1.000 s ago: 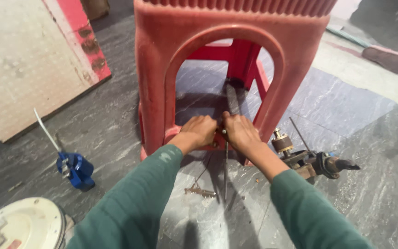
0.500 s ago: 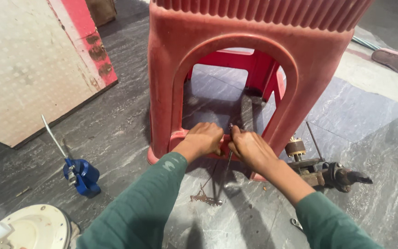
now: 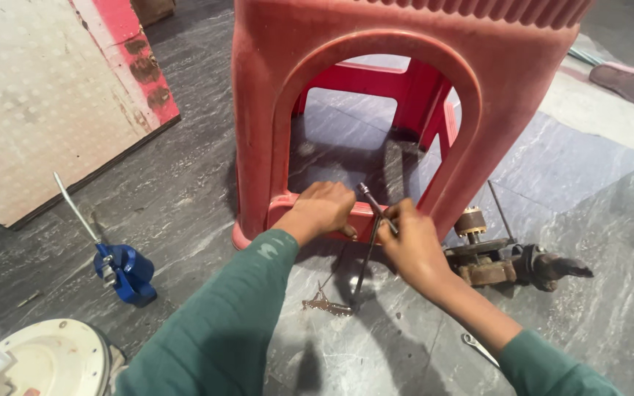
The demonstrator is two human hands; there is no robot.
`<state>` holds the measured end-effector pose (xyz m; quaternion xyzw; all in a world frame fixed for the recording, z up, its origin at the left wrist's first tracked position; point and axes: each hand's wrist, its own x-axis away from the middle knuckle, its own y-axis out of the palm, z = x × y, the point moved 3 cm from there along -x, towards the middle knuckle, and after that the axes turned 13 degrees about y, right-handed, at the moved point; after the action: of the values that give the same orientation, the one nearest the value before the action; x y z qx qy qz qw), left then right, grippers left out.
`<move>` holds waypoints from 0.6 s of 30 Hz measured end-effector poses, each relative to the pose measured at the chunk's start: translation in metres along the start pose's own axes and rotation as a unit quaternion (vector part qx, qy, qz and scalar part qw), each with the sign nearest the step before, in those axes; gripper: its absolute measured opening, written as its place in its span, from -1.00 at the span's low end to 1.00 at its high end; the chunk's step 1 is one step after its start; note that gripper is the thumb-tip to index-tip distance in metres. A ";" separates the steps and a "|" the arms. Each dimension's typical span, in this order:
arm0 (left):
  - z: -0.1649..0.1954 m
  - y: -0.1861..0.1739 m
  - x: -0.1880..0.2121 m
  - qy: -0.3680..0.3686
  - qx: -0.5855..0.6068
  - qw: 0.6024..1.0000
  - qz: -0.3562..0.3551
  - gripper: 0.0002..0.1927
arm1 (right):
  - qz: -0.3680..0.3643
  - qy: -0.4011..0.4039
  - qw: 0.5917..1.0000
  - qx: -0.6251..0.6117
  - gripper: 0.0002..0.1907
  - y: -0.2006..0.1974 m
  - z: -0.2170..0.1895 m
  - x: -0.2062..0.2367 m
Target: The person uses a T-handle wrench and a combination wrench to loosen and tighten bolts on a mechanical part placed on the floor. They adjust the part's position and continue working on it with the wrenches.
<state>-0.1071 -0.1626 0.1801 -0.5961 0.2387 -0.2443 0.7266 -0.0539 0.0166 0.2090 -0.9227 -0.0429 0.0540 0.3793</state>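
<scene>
Down on the dark grey stone floor [image 3: 185, 183], the left hand [image 3: 322, 209] lies palm-down on the low front crossbar of the red moulded plastic stool [image 3: 405, 44], fingers curled over the bar's edge and pressing rather than clutching, while the right hand [image 3: 409, 242] is closed around the upper part of a thin dark metal rod [image 3: 367, 249]. That rod stands tilted — its top just in front of the crossbar between the two hands, its lower end resting on the floor beside a small rusty brown bit of metal [image 3: 324, 304]. I judge the rod stiff, light and somewhat slick, so a hold high on the shaft as now gives leverage but little grip against twisting; the stool looks light and a little springy, likely to skid on smooth stone unless held down at the bar. Room is tight ahead, where the arch and the stool's legs hem the hands in, and to the right a rusty motor-like metal assembly [image 3: 508, 260] sits near the right wrist, with a small silver spanner [image 3: 478, 348] on the floor beside the forearm. Leftwards the floor is freer — a blue oil can with a long thin spout [image 3: 122, 268] and a round white appliance base [image 3: 45, 359] lie well apart, under a pale speckled board with a red edge [image 3: 38, 95].
</scene>
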 end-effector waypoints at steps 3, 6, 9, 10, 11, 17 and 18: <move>0.000 0.000 0.001 0.003 0.009 1.000 0.010 -0.38 | 0.003 0.082 0.995 -0.049 -0.67 0.010 0.008 0.006; 0.000 0.002 0.001 -0.006 0.007 1.000 -0.003 -0.42 | -0.015 0.115 0.993 -0.028 -0.59 0.028 0.020 0.016; 0.000 0.000 0.000 -0.005 0.006 1.000 0.001 -0.46 | -0.037 0.160 0.986 -0.024 -0.58 0.045 0.034 0.017; 0.001 -0.001 0.000 -0.007 0.006 1.000 -0.002 -0.47 | -0.041 0.171 0.984 -0.022 -0.59 0.050 0.038 0.015; 0.001 -0.003 0.000 -0.011 0.005 1.000 -0.007 -0.48 | -0.055 0.186 0.981 -0.011 -0.58 0.054 0.042 0.012; 0.006 -0.010 0.003 -0.007 0.007 1.000 0.015 -0.46 | -0.052 0.246 0.963 -0.097 -0.69 0.087 0.068 0.001; 0.006 -0.010 0.003 0.001 0.006 1.000 0.030 -0.45 | -0.048 0.229 0.961 -0.145 -0.73 0.092 0.071 0.000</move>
<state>-0.1014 -0.1614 0.1912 -0.5838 0.2560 -0.2241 0.7372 -0.0600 0.0009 0.0935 -0.9525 -0.0067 -0.1837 0.2428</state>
